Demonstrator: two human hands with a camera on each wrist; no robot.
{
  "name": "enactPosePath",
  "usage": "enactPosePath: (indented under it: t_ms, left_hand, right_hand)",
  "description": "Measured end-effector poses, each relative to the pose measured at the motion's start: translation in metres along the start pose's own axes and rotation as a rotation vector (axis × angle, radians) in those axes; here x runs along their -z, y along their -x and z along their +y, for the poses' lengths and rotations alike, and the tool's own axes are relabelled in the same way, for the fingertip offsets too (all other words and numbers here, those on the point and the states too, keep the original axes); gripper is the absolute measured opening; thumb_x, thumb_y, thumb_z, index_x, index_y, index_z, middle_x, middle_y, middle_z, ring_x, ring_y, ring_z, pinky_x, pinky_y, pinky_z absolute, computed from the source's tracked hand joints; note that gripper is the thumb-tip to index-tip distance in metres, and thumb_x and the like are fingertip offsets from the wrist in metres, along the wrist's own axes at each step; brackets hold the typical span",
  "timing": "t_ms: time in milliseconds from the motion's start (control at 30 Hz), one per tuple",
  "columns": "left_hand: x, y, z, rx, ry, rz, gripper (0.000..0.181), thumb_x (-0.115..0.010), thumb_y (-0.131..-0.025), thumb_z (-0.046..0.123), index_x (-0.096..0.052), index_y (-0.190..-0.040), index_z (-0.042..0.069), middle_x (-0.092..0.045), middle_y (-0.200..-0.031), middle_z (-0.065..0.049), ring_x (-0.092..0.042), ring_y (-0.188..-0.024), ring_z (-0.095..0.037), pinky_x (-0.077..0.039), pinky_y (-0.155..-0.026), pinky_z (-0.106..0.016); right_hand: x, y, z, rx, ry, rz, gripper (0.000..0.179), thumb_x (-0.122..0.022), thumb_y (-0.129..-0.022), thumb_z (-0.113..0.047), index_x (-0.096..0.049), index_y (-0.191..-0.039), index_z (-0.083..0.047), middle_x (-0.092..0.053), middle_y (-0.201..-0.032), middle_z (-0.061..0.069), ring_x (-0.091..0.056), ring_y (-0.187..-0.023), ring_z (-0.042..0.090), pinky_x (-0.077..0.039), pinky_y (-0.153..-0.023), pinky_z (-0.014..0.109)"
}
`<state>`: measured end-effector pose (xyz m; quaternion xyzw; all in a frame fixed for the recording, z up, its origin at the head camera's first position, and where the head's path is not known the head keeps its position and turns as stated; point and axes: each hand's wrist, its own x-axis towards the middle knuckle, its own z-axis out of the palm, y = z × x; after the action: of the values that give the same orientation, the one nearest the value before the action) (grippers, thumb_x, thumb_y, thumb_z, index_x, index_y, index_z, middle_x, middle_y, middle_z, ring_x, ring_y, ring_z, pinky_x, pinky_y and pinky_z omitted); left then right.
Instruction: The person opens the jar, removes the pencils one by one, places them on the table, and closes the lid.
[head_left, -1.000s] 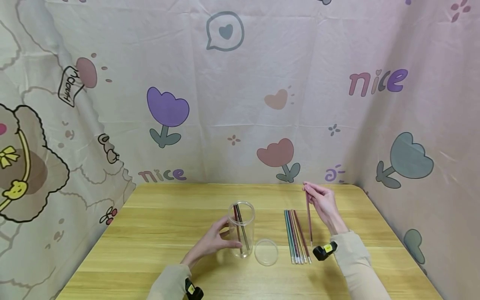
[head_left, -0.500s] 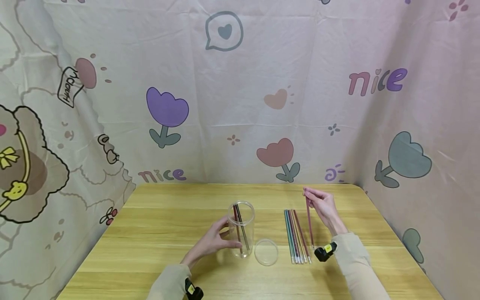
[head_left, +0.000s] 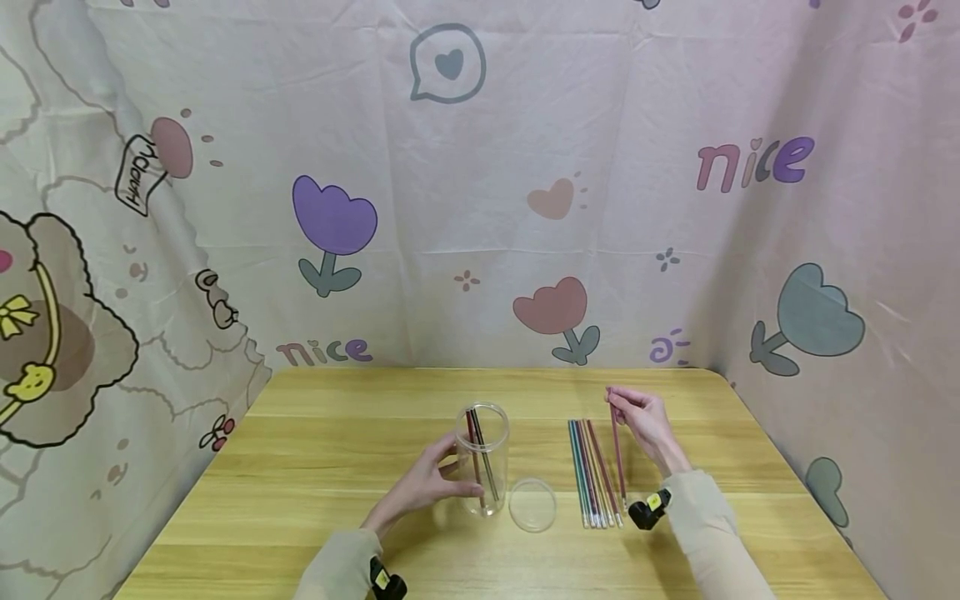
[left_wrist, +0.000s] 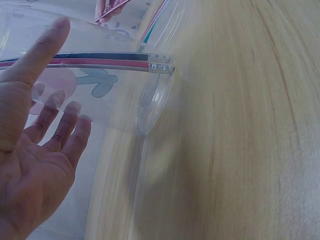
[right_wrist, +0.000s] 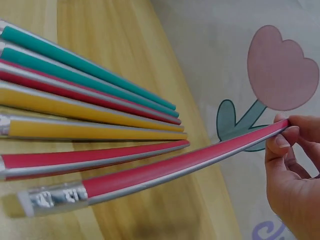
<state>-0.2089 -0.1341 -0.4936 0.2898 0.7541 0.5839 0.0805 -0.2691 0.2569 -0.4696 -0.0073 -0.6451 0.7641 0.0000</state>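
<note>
My left hand (head_left: 423, 483) is curved round a clear plastic jar (head_left: 501, 467) that stands upright, its thumb on the near side and the other fingers behind. Inside lean a black pencil (left_wrist: 110, 56) and a red pencil (left_wrist: 112, 64), eraser ends down. To the right, my right hand (head_left: 651, 425) pinches another red pencil (right_wrist: 170, 161) by its far, eraserless tip. This pencil slants down towards the person, with its eraser (right_wrist: 15, 205) end low by the table. Just left of it lies a row of pencils (head_left: 590, 475) in green, red and yellow.
A round clear lid (head_left: 532, 506) lies flat between the jar and the pencil row. The wooden table (head_left: 337, 450) ends at a patterned cloth backdrop (head_left: 450, 208). Each wrist carries a small black camera (head_left: 649, 509).
My right hand has come down slightly, lowering the pinched red pencil so its eraser end is nearer the person. The left hand and the jar stay where they were.
</note>
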Motion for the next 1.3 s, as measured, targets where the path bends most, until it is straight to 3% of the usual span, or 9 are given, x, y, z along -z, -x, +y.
enactPosePath:
  t_ms: [167,533,700,967,1300]
  left_hand:
    - [0.0,-0.001,0.0,0.017,0.007,0.0,0.072,-0.085,-0.08,0.016,-0.05,-0.143,0.012,-0.045,-0.151,-0.024,-0.043,-0.139,-0.044,-0.039,-0.118,-0.062]
    - [0.0,0.0,0.002,0.024,0.02,-0.002,0.073,-0.086,-0.079,0.016,-0.051,-0.142,0.013,-0.043,-0.153,-0.023,-0.043,-0.141,-0.043,-0.037,-0.119,-0.062]
    - [-0.001,0.0,0.003,0.021,0.021,-0.001,0.073,-0.086,-0.079,0.017,-0.051,-0.142,0.012,-0.044,-0.153,-0.024,-0.043,-0.141,-0.043,-0.037,-0.119,-0.062]
    - [0.0,0.0,0.003,0.017,0.013,-0.001,0.073,-0.086,-0.08,0.017,-0.05,-0.142,0.01,-0.042,-0.154,-0.023,-0.043,-0.141,-0.044,-0.038,-0.118,-0.062]
    - [0.0,0.001,0.004,0.022,0.008,0.002,0.069,-0.086,-0.08,0.017,-0.052,-0.139,0.008,-0.04,-0.157,-0.021,-0.042,-0.142,-0.045,-0.038,-0.119,-0.061]
  right_hand:
    - [0.0,-0.002,0.005,-0.011,0.024,0.011,0.036,-0.06,-0.097,0.001,-0.054,-0.132,0.009,-0.075,-0.088,-0.013,-0.062,-0.077,0.002,-0.053,-0.065,0.011]
    - [0.003,-0.002,0.012,-0.067,0.114,-0.002,0.049,-0.058,-0.098,-0.002,-0.04,-0.142,0.011,-0.073,-0.089,-0.017,-0.061,-0.079,0.001,-0.054,-0.069,0.011]
    - [0.005,-0.003,0.016,-0.079,0.152,-0.02,0.05,-0.057,-0.098,0.0,-0.038,-0.144,0.011,-0.072,-0.091,-0.016,-0.06,-0.079,0.002,-0.055,-0.07,0.012]
    - [0.006,-0.002,0.021,-0.089,0.17,-0.02,0.052,-0.057,-0.097,0.002,-0.039,-0.144,0.012,-0.073,-0.105,-0.002,-0.058,-0.076,0.003,-0.055,-0.069,0.013]
    - [0.007,-0.003,0.029,-0.095,0.191,0.021,0.049,-0.062,-0.095,0.001,-0.045,-0.14,0.013,-0.074,-0.095,-0.002,-0.058,-0.069,0.003,-0.054,-0.062,0.013]
